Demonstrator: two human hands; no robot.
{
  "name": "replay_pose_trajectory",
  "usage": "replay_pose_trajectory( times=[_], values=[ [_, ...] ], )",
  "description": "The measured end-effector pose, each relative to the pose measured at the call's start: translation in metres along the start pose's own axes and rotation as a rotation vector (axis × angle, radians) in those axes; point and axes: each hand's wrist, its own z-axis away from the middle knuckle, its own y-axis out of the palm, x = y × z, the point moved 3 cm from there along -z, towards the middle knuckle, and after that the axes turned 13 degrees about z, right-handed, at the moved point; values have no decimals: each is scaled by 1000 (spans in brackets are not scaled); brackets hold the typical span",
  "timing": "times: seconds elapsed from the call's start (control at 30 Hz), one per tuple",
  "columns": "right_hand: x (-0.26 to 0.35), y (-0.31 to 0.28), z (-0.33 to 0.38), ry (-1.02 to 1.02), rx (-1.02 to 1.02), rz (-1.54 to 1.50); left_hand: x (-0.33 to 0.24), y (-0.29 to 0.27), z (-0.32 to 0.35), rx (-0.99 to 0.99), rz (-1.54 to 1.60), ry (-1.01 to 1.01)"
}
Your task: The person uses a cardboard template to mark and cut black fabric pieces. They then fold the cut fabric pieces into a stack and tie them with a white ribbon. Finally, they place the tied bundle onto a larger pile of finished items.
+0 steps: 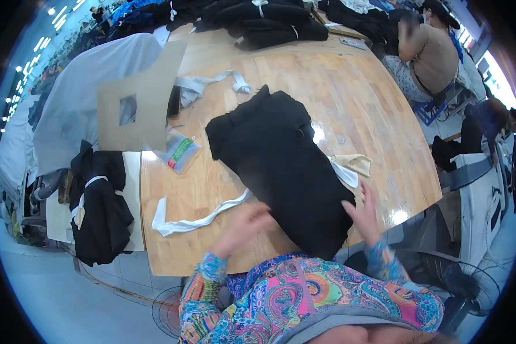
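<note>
Your left hand [242,225], blurred, seems open beside the flat black fabric garment [281,166] lying mid-bench on the wooden bench [355,97]. At three o'clock, your right hand [362,215] rests spread on its edge.

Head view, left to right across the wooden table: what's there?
Tied black fabric bundle → brown cardboard template with square hole → clear plastic packet → left hand → flat black garment → right hand → beige cloth scrap.
</note>
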Motion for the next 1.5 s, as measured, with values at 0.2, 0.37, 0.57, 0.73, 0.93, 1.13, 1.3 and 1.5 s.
replay_pose_trajectory(
  times=[0.2,0.37,0.57,0.73,0.93,1.13,1.3,1.5],
  values=[
    [22,44,77,-53,22,8,72,-117,-63,-559,814,-226],
    [17,40,58,-21,36,-111,55,-101,-98,-556,1039,-258],
    [15,39,54,391,72,-787,60,-93,-115,-599,915,-158],
    [4,36,49,523,296,-1095,38,-71,-117,-425,1204,-38],
    [9,33,52,597,369,-1202,28,-52,-117,-372,1332,-122],
    [-10,40,47,895,449,-1385,18,-53,-118,-363,1334,-82],
    [-12,34,42,899,430,-1377,-1,-59,-124,-418,1240,-90],
    [-27,30,46,775,289,-1176,-25,-57,-126,-361,1143,44]
  ],
)
